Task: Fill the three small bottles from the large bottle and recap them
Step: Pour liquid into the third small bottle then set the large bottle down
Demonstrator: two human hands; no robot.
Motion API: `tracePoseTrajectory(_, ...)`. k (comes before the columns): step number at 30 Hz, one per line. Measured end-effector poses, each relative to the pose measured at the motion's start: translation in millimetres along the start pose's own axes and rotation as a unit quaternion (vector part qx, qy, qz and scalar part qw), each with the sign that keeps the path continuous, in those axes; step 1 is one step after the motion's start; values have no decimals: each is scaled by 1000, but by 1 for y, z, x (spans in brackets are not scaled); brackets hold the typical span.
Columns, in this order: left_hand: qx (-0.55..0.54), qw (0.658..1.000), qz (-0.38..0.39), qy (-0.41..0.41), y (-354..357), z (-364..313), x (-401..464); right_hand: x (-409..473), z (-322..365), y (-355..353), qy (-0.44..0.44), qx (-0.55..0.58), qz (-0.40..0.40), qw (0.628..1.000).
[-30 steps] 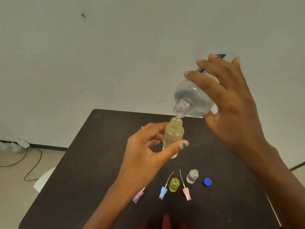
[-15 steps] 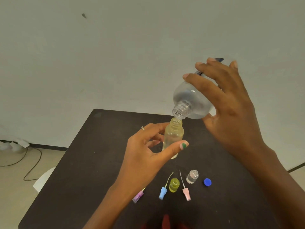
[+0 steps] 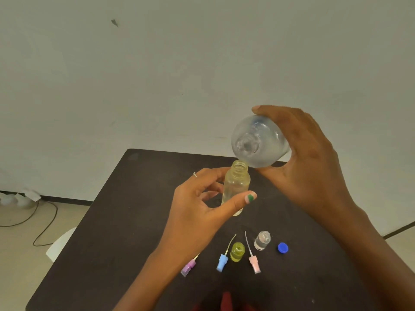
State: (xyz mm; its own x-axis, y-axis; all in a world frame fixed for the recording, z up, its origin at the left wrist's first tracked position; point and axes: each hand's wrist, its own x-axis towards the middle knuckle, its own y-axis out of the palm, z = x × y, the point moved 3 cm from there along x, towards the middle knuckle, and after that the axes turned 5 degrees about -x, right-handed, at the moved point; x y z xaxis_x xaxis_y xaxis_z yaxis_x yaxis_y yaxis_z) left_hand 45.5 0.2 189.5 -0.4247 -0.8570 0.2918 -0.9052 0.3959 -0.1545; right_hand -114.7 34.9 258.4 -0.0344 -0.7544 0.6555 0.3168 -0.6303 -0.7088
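Left hand grips small bottle; right hand grips large bottle tilted just above it.

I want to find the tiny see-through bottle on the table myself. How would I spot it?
Look at the dark table, near its front edge below the two hands. A row of small things lies there; the small clear glass bottle stands between a pink spray cap with a thin tube and a round blue cap. Unlike the small yellow-green bottle nearby, it is colourless.
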Motion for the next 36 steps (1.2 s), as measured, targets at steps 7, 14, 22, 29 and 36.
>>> tracePoseTrajectory(7,-4,1000,2,-11,-1,5,1,-6,-12,14,106,110,34,988)
tracePoseTrajectory(14,1,1000,-12,-27,-3,22,2,-15,-28,39,181,195,63,962)
tracePoseTrajectory(22,7,992,-63,-106,-9,91,3,-31,-42,60,222,230,73,945)
tracePoseTrajectory(29,58,977,-89,-184,-9,176,-8,-49,-51,76,245,244,81,935)
tracePoseTrajectory(36,101,951,-77,-283,-9,248,-27,-56,-54,86,244,234,101,936)
